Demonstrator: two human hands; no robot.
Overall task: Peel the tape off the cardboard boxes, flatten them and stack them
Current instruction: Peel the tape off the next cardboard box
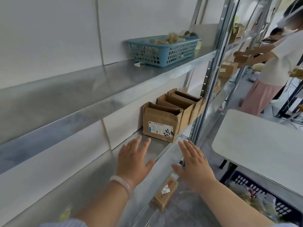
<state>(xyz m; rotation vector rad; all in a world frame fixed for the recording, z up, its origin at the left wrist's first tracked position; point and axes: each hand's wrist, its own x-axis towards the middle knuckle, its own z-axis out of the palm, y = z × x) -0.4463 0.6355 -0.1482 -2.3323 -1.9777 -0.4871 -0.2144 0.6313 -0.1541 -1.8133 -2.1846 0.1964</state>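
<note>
1. The cardboard boxes (161, 125) stand in a row on the middle shelf (159, 148), at about 1 o'clock from the hands. The row's long axis runs from 7 to 1 o'clock. Their open tops face up, and the nearest box turns its printed label toward the hands.
2. The left hand (133, 159) hovers over the shelf, fingers straight and spread, holding nothing.
3. The right hand (195, 166), also spread and empty, lies across the shelf's front edge; I cannot tell whether it touches.
4. A blue basket (164, 51) sits on the shelf above, at 12 o'clock.
</note>
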